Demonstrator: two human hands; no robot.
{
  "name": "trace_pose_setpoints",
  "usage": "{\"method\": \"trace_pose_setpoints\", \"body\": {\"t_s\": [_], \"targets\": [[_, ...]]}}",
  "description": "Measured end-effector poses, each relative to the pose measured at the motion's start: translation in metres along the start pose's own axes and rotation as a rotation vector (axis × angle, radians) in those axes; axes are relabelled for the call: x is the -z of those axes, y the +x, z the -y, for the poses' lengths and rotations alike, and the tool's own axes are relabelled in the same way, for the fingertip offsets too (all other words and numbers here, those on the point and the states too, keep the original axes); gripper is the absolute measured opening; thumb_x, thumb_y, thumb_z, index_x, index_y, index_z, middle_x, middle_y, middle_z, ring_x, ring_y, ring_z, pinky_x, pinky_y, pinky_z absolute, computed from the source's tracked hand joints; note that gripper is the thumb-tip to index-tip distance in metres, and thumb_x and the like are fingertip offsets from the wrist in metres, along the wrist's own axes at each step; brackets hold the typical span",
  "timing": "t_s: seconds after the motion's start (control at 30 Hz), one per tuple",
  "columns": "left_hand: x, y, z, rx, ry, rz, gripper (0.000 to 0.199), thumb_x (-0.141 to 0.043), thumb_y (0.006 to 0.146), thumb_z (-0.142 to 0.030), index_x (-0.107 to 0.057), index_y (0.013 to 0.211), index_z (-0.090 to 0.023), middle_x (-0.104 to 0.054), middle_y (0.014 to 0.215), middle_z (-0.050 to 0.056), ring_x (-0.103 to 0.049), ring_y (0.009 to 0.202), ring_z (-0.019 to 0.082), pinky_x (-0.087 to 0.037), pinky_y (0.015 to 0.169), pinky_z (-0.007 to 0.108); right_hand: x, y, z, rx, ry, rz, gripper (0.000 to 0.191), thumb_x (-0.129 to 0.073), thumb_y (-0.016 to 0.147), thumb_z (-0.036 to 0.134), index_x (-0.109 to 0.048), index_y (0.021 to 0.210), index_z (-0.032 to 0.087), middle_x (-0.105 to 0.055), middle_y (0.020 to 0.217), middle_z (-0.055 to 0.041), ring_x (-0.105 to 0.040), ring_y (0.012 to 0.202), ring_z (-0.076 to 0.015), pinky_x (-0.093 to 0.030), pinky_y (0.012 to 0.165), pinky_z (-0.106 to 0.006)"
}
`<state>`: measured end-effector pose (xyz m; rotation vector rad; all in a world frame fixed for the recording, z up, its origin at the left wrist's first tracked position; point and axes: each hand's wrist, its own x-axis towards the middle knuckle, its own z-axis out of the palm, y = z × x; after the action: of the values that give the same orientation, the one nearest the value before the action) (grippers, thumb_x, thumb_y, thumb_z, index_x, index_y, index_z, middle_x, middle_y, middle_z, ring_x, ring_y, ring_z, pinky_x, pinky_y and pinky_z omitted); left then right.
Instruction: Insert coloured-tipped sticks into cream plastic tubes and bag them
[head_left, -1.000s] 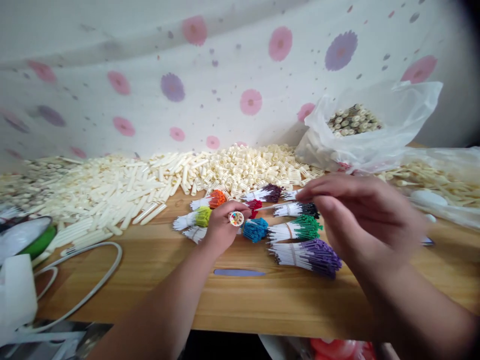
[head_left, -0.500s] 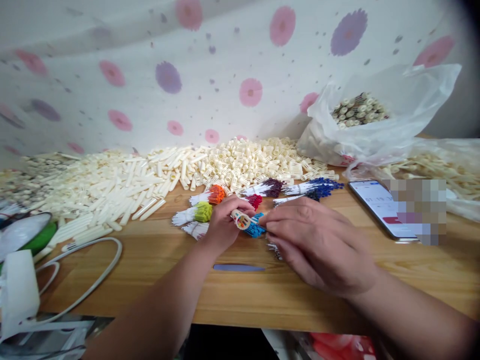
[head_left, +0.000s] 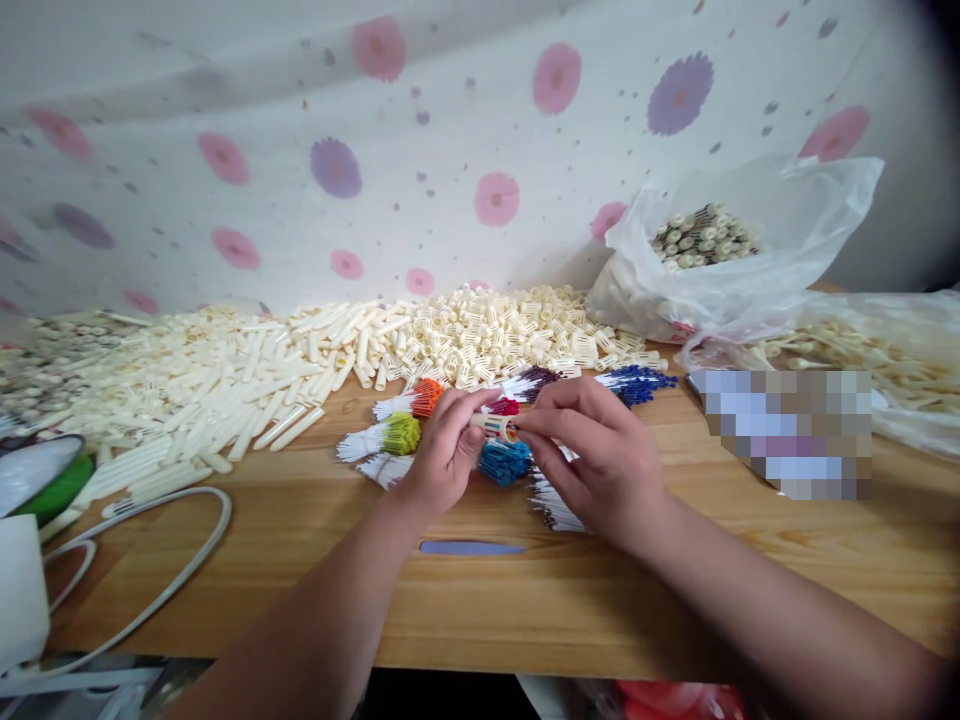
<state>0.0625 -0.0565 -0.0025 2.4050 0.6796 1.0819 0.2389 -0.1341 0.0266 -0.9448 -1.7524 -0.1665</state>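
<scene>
Left hand (head_left: 441, 455) clamped on a cream slotted tube (head_left: 495, 427), thumb and forefinger around its left end. Tube is held up off the tabletop (head_left: 300, 595), lying roughly sideways, open end toward the right hand (head_left: 600, 460); coloured bits show inside. Right thumb and forefinger are together at that open end; whether a thin piece sits between them is too small to tell.

Just below the tube: bright blue bundle (head_left: 504, 464). Red bundle (head_left: 504, 406) right behind it, partly covered. White-stemmed bundle (head_left: 553, 500) sits partly hidden by the right hand. Yellow-green bundle (head_left: 401, 434) and orange bundle (head_left: 427, 397) left of the left hand, dark blue bundle (head_left: 641, 384) beyond the right. Flat violet tool (head_left: 472, 548) on the near side, untouched. Heap of cream parts (head_left: 487, 340) at the back.

Risks, my judgement: tube looks light and smooth, so a sideways push at the open end could twist it in the left grip. Tipping that end down could let loose contents slide out onto the blue bundle. Crowded opening: a piece entering off-angle could snag on those inside, or poke out through a side slot. Right fingers screen part of the opening, so misalignment is easy to miss. Low right hand could also knock the white-stemmed bundle and scatter stems.
</scene>
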Motion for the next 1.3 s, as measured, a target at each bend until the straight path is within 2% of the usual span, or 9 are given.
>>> {"method": "trace_pose_setpoints", "body": {"t_s": [0.4,0.57,0.67,0.77,0.87,0.93,1.07,1.2,1.3], "targets": [[-0.005,0.0,0.001,-0.068,0.163,-0.201,0.032,-0.042,0.09,-0.043,-0.062,0.099,-0.019,-0.047,0.092,0.006,-0.05,0.088,0.018,-0.044,0.078,0.031,-0.004,0.001,-0.003,-0.137,0.107,-0.005,0.009,-0.058,0.079,0.008,-0.063,0.081,0.016,-0.056,0.08,-0.0041,-0.054,0.077,-0.0143,-0.046,0.067,-0.028],[-0.004,-0.001,0.002,-0.055,0.185,-0.235,0.031,-0.045,0.089,-0.043,-0.062,0.098,-0.019,-0.047,0.091,0.006,-0.049,0.087,0.018,-0.043,0.078,0.032,-0.006,0.001,-0.004,-0.197,0.244,0.044,0.012,-0.055,0.083,0.012,-0.065,0.086,0.018,-0.059,0.096,-0.0068,-0.056,0.091,-0.0168,-0.047,0.08,-0.034],[-0.003,-0.001,0.002,-0.036,0.126,-0.224,0.033,-0.043,0.089,-0.045,-0.061,0.097,-0.019,-0.048,0.092,0.006,-0.05,0.088,0.019,-0.043,0.079,0.033,-0.002,0.002,-0.008,-0.258,0.417,0.091,0.014,-0.055,0.085,0.016,-0.068,0.09,0.02,-0.06,0.103,-0.0071,-0.057,0.1,-0.0181,-0.047,0.086,-0.037],[-0.006,-0.001,0.005,0.002,-0.012,-0.168,0.035,-0.04,0.09,-0.048,-0.059,0.095,-0.019,-0.052,0.092,0.007,-0.051,0.09,0.02,-0.043,0.082,0.034,0.006,0.006,-0.022,-0.33,0.535,-0.018,0.013,-0.056,0.085,0.02,-0.068,0.088,0.023,-0.064,0.097,-0.0039,-0.058,0.098,-0.017,-0.047,0.086,-0.036],[-0.011,-0.003,0.013,0.168,-0.207,-0.175,0.038,-0.038,0.089,-0.053,-0.056,0.092,-0.02,-0.056,0.089,0.006,-0.053,0.086,0.019,-0.044,0.08,0.033,0.014,0.009,-0.042,-0.407,0.385,-0.086,0.009,-0.058,0.083,0.021,-0.067,0.085,0.022,-0.066,0.087,-0.0023,-0.061,0.087,-0.016,-0.049,0.079,-0.033],[-0.014,-0.003,0.019,0.261,-0.346,-0.226,0.042,-0.039,0.086,-0.059,-0.053,0.09,-0.02,-0.056,0.086,0.005,-0.052,0.082,0.018,-0.044,0.076,0.031,0.016,0.01,-0.053,-0.433,0.203,0.039,0.008,-0.06,0.08,0.02,-0.067,0.081,0.019,-0.066,0.083,-0.0031,-0.061,0.079,-0.0159,-0.049,0.072,-0.03],[-0.012,-0.001,0.022,0.273,-0.452,-0.254,0.039,-0.055,0.078,-0.058,-0.05,0.08,-0.019,-0.051,0.076,0.002,-0.047,0.072,0.015,-0.041,0.066,0.028,0.011,0.006,-0.064,-0.376,-0.019,0.319,0.012,-0.056,0.08,0.017,-0.068,0.081,0.016,-0.068,0.082,-0.0051,-0.062,0.076,-0.016,-0.046,0.071,-0.028],[-0.006,0.001,0.015,0.29,-0.359,-0.167,0.03,-0.063,0.078,-0.041,-0.045,0.069,-0.018,-0.044,0.065,-0.003,-0.041,0.062,0.011,-0.035,0.059,0.025,0.005,0.001,-0.065,-0.327,-0.118,0.42,0.015,-0.055,0.082,0.018,-0.07,0.084,0.017,-0.068,0.084,-0.006,-0.062,0.078,-0.0172,-0.045,0.073,-0.028],[-0.004,0.001,0.011,0.27,-0.31,-0.175,0.03,-0.063,0.078,-0.035,-0.043,0.064,-0.018,-0.043,0.063,-0.004,-0.041,0.061,0.011,-0.034,0.059,0.025,0.005,0.0,-0.065,-0.304,-0.138,0.449,0.016,-0.054,0.083,0.02,-0.07,0.085,0.017,-0.068,0.084,-0.0056,-0.061,0.077,-0.0174,-0.044,0.072,-0.027]]}}
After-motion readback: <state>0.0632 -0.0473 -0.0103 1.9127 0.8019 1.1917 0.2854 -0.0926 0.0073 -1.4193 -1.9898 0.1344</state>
